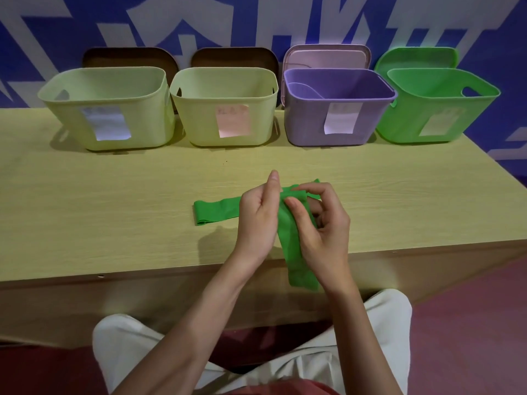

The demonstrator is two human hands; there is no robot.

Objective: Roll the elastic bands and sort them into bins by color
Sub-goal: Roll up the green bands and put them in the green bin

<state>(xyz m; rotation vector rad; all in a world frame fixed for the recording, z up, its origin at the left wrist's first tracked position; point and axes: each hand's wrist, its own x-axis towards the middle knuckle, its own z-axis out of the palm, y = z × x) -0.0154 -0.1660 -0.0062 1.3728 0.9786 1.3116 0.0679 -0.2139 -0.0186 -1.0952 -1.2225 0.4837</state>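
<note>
Green stretchy elastic band point(291, 238) pinched between left hand point(256, 220) and right hand point(322, 223) grips near pale wood surface point(114, 201) front edge, tail hanging over; second green band point(214, 210) flat alongside.

green band point(293, 240): a flat, wide elastic strip, held up off the tabletop between both hands; its upper end is folded over at the fingertips, its lower end hangs past the tabletop's front edge.
second green band point(214, 210): a flat loop lying on the tabletop, left of the hands, one end hidden behind them.
bins: four in a row at the back, each open and labelled with paper – pale yellow-green point(71, 121), pale yellow-green point(199, 121), purple point(308, 124), green point(405, 124).
</note>
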